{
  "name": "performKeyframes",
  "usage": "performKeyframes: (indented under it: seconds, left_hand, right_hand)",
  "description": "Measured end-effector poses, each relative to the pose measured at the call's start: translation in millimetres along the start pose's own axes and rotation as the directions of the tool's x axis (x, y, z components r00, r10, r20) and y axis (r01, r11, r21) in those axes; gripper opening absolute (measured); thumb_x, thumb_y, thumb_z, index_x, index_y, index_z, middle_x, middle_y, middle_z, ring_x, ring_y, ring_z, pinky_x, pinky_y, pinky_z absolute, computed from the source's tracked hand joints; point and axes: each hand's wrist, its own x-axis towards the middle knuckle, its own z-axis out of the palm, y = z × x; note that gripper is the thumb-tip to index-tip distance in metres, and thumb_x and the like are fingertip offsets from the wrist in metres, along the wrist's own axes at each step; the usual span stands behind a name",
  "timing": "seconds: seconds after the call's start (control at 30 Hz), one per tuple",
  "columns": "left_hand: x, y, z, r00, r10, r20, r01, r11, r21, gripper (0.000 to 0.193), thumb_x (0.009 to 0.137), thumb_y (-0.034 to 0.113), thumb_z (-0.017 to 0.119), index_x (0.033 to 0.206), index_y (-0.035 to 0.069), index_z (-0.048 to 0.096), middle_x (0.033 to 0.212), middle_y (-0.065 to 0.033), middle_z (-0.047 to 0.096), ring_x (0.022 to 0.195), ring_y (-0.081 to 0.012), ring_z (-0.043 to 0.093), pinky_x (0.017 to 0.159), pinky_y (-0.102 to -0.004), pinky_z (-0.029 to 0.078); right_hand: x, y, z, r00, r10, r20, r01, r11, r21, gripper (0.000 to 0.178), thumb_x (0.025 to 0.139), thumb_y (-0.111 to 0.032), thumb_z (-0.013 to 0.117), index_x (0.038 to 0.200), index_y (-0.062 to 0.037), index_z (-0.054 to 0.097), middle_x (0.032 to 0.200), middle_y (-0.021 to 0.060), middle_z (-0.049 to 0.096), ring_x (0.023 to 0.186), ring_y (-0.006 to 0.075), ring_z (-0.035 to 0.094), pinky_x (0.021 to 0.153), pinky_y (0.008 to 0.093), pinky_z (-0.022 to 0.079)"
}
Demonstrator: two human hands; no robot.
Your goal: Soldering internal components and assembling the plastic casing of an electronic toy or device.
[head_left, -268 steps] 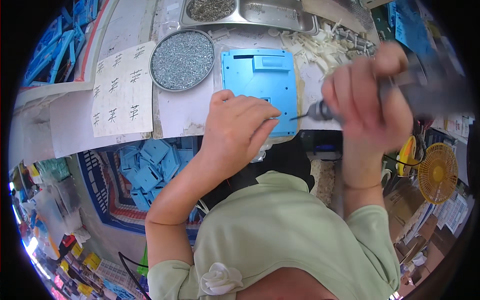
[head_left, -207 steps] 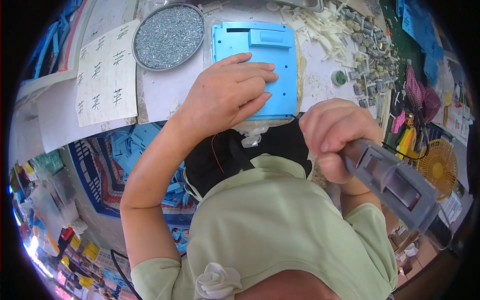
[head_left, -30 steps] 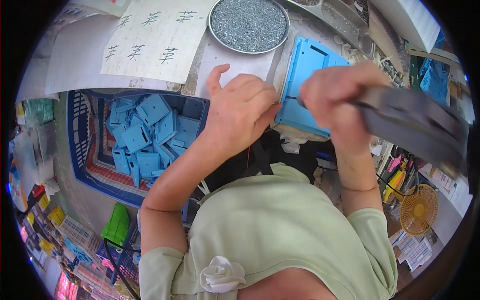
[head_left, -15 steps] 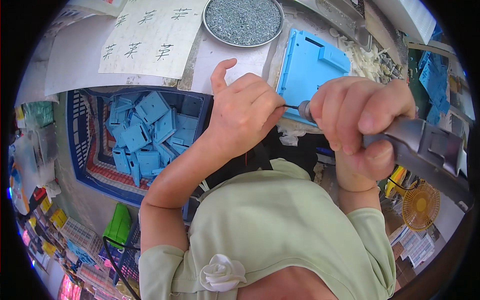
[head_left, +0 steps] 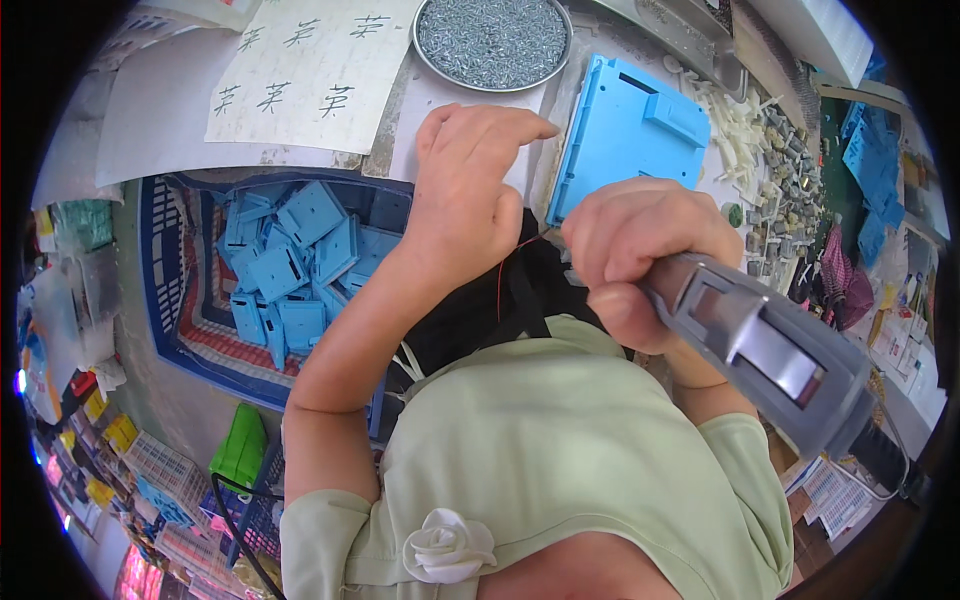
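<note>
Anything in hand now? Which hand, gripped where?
Right hand: grey power tool, held around the front of its body, rear end sticking out. Left hand: nothing visible, but its palm is hidden, so can't rule it out.

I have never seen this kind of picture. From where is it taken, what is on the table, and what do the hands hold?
No robot here: a person works bare-handed. A wide camera on the head looks down, so straight edges seem bent. The right hand grips a grey power tool. The left hand, apparently empty, is beside a blue plastic part. On the table also lie a round dish of small metal pieces and a paper sheet. At left, a basket holds more blue parts.
</note>
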Motion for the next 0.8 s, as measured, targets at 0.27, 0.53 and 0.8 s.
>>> performKeyframes:
  seconds: [0.27,0.53,0.8]
  left_hand:
    - [62.1,5.5,43.2,0.972,0.234,0.008,-0.234,0.972,-0.035,0.034,0.076,0.002,0.069,0.11,0.008,0.068,0.11,-0.0099,0.068,0.106,-0.0307,0.062,0.094,-0.0451,0.046]
    - [93.3,24.4,99.9,0.914,0.31,0.261,-0.357,0.92,0.16,0.039,0.084,0.019,0.077,0.12,0.007,0.067,0.12,-0.011,0.067,0.114,-0.0333,0.062,0.098,-0.0453,0.047]
    - [98.2,17.4,106.8,0.92,0.278,0.277,-0.336,0.922,0.192,0.034,0.086,0.02,0.076,0.115,0.006,0.066,0.12,-0.0113,0.067,0.112,-0.0336,0.063,0.098,-0.0449,0.047]
  right_hand:
    - [-19.1,-34.2,-91.6,0.977,-0.097,-0.19,0.132,0.974,0.181,0.033,0.098,-0.041,0.07,0.106,-0.0129,0.057,0.063,-0.0036,0.055,0.053,0.0134,0.051,0.059,0.0339,0.046]
    - [-59.7,-22.9,-93.4,0.926,-0.053,-0.375,0.11,0.985,0.132,0.031,0.1,-0.037,0.067,0.106,-0.0088,0.055,0.064,-0.0036,0.052,0.054,0.0114,0.048,0.06,0.0315,0.043]
    - [-85.5,-16.5,-88.5,0.936,0.031,-0.351,0.094,0.938,0.332,0.032,0.088,-0.012,0.08,0.105,-0.0018,0.055,0.077,0.0055,0.061,0.062,0.0116,0.054,0.064,0.0279,0.048]
